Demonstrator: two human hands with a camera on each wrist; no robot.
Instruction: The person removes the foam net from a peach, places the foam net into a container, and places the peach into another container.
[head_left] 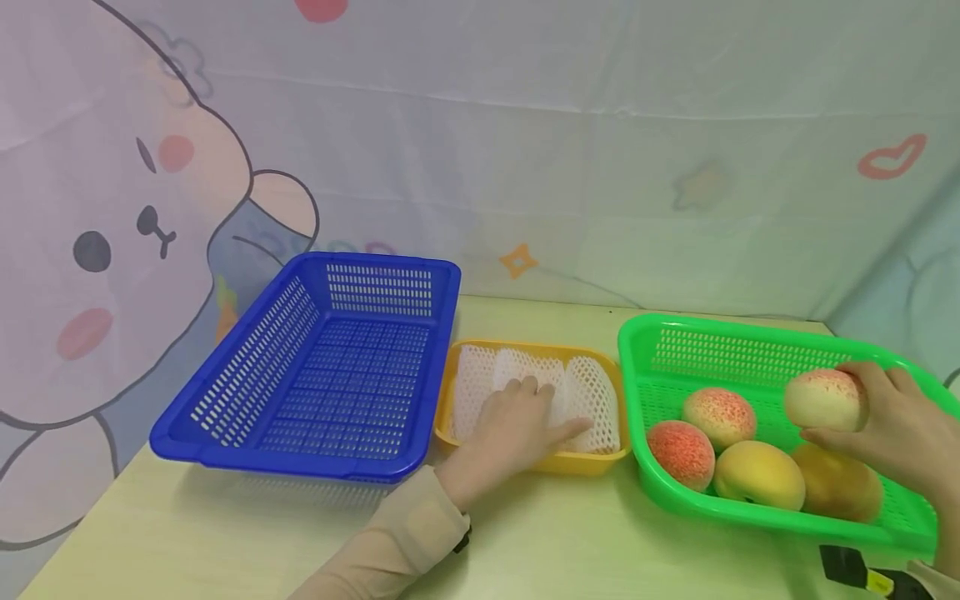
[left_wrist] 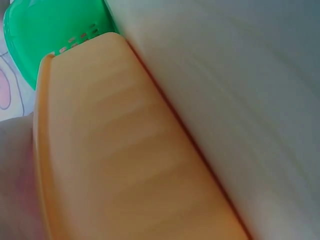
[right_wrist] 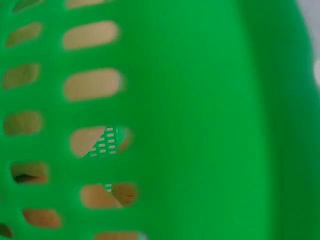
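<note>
In the head view my right hand [head_left: 903, 421] grips a pale peach with a red-speckled top [head_left: 825, 402], thumb below and fingers behind, raised over the green basket [head_left: 750, 329]. Below it in that basket lie a red peach [head_left: 681, 455], a pink-speckled peach [head_left: 720, 417], a yellow peach [head_left: 759, 475] and a brownish-yellow fruit [head_left: 840, 483]. My left hand [head_left: 513, 425] rests on white foam net sleeves [head_left: 592, 400] in the yellow tray [head_left: 577, 464], its thumb spread to the right. The left wrist view shows mostly the tray's side [left_wrist: 115, 140].
A blue perforated basket [head_left: 345, 383] stands to the left of the yellow tray, with nothing visible in it. Behind the table [head_left: 540, 533] hangs a printed cloth [head_left: 525, 167]. The green basket's slotted wall [right_wrist: 200, 125] fills most of the right wrist view.
</note>
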